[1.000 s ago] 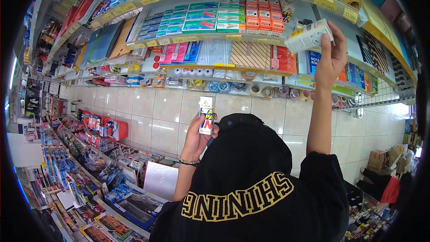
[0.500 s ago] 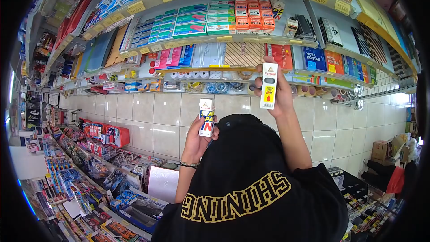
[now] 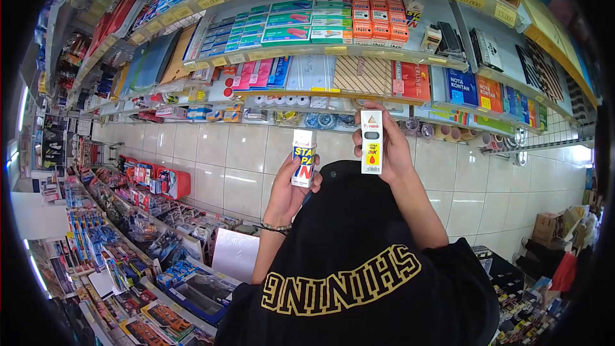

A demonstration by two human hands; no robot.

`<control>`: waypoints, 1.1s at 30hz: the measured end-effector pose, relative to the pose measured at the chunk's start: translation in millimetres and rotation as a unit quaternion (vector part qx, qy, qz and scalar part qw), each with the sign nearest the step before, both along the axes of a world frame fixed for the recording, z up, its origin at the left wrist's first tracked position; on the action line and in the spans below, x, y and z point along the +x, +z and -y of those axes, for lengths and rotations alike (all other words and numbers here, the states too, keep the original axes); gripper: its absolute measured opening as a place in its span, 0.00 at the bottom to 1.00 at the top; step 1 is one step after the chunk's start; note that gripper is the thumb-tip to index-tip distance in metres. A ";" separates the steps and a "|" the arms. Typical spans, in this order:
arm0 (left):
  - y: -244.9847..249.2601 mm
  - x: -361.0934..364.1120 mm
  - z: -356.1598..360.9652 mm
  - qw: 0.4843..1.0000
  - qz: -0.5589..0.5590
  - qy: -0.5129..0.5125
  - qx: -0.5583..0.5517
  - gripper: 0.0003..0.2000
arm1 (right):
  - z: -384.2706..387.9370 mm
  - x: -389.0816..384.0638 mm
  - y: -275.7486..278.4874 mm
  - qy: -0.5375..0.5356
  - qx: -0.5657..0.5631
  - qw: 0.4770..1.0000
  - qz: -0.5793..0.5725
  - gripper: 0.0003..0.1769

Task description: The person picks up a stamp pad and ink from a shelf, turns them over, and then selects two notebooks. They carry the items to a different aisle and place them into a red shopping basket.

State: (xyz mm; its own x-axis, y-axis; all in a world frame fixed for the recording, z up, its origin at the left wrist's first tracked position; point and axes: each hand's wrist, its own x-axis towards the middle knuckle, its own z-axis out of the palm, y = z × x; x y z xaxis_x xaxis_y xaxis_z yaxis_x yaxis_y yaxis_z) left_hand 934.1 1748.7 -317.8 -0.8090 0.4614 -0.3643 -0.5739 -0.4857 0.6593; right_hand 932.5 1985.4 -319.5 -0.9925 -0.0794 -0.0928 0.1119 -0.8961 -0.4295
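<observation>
Two slim ink boxes are held apart above the floor: the left box [image 3: 303, 159] nearly upright, the right box [image 3: 371, 142] upright. Each long axis runs up the view, printed face toward the camera, lettering right way up. The left hand [image 3: 286, 187] is curled round its box's lower sides; the right hand [image 3: 398, 154] grips its box from behind. Beyond is a stocked shelf [image 3: 378, 54].
</observation>
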 end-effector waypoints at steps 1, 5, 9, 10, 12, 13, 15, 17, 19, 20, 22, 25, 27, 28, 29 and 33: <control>1.3 -0.3 -1.0 1.000 -0.005 -0.002 0.006 0.19 | 0.9 -0.1 -0.2 0.003 -0.001 1.000 0.000 0.23; 4.8 -0.9 -2.6 1.000 -0.007 -0.004 0.001 0.19 | 3.0 0.8 -0.2 0.005 0.005 1.000 0.001 0.22; 5.8 -1.3 -4.1 0.996 0.037 -0.017 0.081 0.24 | 5.0 2.1 0.2 0.005 0.025 1.000 0.010 0.21; 9.1 -1.3 -6.2 0.990 0.058 -0.020 0.127 0.27 | 6.5 2.2 0.9 0.009 0.022 1.000 0.009 0.21; 13.1 0.0 -8.9 0.990 0.060 -0.015 0.123 0.29 | 9.0 2.6 1.9 -0.002 0.026 0.999 0.021 0.20; 12.3 0.5 -9.7 0.977 0.087 -0.016 0.196 0.29 | 8.9 2.9 -0.8 0.005 0.025 1.000 0.017 0.20; 12.8 1.4 -10.6 0.956 0.110 -0.024 0.271 0.31 | 9.6 2.5 -3.6 0.007 0.018 1.000 0.018 0.21; 8.8 0.3 -7.4 0.955 0.100 -0.031 0.276 0.32 | 11.3 2.7 -3.1 0.007 0.013 1.000 0.019 0.22; 6.3 -0.5 -7.8 0.953 0.091 -0.043 0.285 0.32 | 10.2 4.1 0.4 0.009 -0.005 1.000 0.021 0.23; 6.1 -0.3 -7.3 0.953 0.092 -0.041 0.286 0.32 | 9.2 4.7 0.4 0.005 -0.004 1.000 0.021 0.23; 5.3 0.2 -6.8 0.952 0.093 -0.041 0.289 0.33 | 8.3 4.8 -1.1 0.012 -0.016 1.000 0.015 0.24; 2.9 1.2 -6.5 0.951 0.097 -0.044 0.292 0.33 | 10.0 4.4 -2.0 0.005 0.000 1.000 0.004 0.24; 1.4 2.3 -6.7 0.957 0.095 -0.040 0.271 0.33 | 12.9 4.6 4.3 -0.006 0.028 1.000 0.008 0.23; 1.3 3.0 -7.1 0.957 0.095 -0.039 0.271 0.33 | 14.2 5.1 7.8 -0.017 0.055 0.998 0.012 0.22; 1.7 3.9 -7.8 0.960 0.097 -0.035 0.261 0.33 | 15.3 5.9 10.2 -0.017 0.055 0.998 0.012 0.22; 0.1 5.0 -8.6 0.961 0.088 -0.038 0.261 0.34 | 18.9 7.5 13.2 -0.017 0.121 0.992 0.038 0.23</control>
State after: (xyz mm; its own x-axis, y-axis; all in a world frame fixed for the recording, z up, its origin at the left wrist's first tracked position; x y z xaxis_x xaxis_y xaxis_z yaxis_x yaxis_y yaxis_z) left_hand 939.1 1757.3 -317.8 -0.7130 0.6730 -0.1965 -0.7009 -0.6762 0.2270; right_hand 940.0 1966.5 -306.3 -0.9838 -0.0126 -0.1790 0.1234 -0.7719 -0.6237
